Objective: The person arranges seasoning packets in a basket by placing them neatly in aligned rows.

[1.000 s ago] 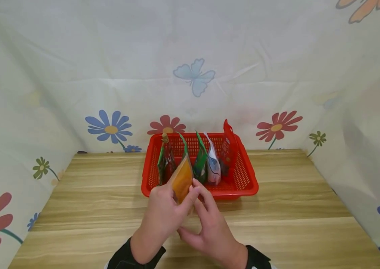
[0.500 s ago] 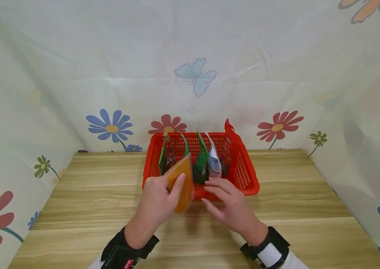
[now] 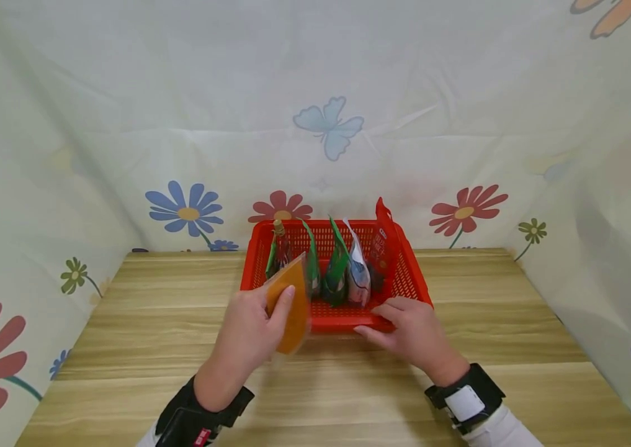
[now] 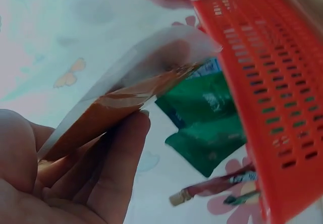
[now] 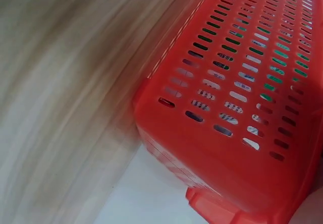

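My left hand (image 3: 248, 326) grips a flat orange packet (image 3: 295, 304) in clear plastic, thumb on its near face. The packet stands tilted at the front left of the red basket (image 3: 332, 324). Its clear plastic edge and orange-brown contents (image 4: 126, 95) show in the left wrist view. My right hand (image 3: 412, 332) holds the basket's front rim near the right corner, thumb outside and fingers over the edge. Inside the basket are a bottle (image 3: 281, 251) with red contents, several green packets (image 3: 336, 276), a white packet (image 3: 358, 279) and a tall red packet (image 3: 384, 245).
The basket stands at the back of a wood-grain table (image 3: 181, 341). Behind and to both sides hangs a pale cloth (image 3: 226, 93) printed with flowers and a butterfly. Slots in the basket wall (image 5: 222, 98) show parts of its contents in the right wrist view.
My right hand has left the orange packet and moved right onto the basket's front rim. My left hand has shifted a little left with the packet, away from the basket's middle.
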### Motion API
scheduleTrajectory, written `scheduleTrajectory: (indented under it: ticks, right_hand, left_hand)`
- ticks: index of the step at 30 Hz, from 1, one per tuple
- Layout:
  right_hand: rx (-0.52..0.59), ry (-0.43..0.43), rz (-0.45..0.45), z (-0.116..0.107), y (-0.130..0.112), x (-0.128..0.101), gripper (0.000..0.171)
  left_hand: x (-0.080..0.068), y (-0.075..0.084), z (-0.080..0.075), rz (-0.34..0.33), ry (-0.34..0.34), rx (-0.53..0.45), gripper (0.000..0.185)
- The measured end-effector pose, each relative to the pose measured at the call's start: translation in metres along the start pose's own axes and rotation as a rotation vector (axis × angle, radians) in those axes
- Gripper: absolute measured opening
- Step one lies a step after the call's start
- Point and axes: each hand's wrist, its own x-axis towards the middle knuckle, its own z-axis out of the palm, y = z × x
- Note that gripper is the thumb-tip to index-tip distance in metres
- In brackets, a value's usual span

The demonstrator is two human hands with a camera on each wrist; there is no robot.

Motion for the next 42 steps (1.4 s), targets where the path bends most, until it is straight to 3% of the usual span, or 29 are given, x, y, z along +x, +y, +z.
scheduleTrajectory:
  ticks: [6,9,16,22,27,32,35,42]
  right_hand:
    - [-0.065,-0.173,0.064,-0.002,0.0,0.001,0.03]
    - [-0.087,-0.22,0.066,-0.002,0.001,0.002,0.026]
    - [-0.093,-0.227,0.052,-0.002,0.001,0.002,0.026]
    - [-0.08,-0.223,0.054,-0.001,0.001,0.003,0.027]
    - [-0.082,-0.222,0.048,0.001,0.002,0.003,0.028]
    - [-0.082,-0.21,0.04,0.001,0.004,0.003,0.03]
    - [-0.085,-0.201,0.037,0.001,0.004,0.003,0.031]
    - [-0.089,-0.193,0.036,-0.001,0.003,0.003,0.031]
  left_hand:
    - [0.005,0.0,-0.007,0.026,0.029,0.115,0.028]
    - [0.008,0.0,-0.013,0.028,0.032,0.144,0.029]
    - [0.017,0.0,-0.031,0.018,0.03,0.202,0.031]
    - [0.034,-0.004,-0.048,-0.026,0.049,0.248,0.035]
    - [0.054,-0.014,-0.061,0.008,0.123,0.254,0.039]
    - [0.086,-0.022,-0.065,0.04,0.189,0.282,0.044]
    - [0.108,-0.025,-0.061,0.001,0.17,0.302,0.046]
    - [0.148,-0.041,-0.043,-0.092,0.039,0.359,0.04]
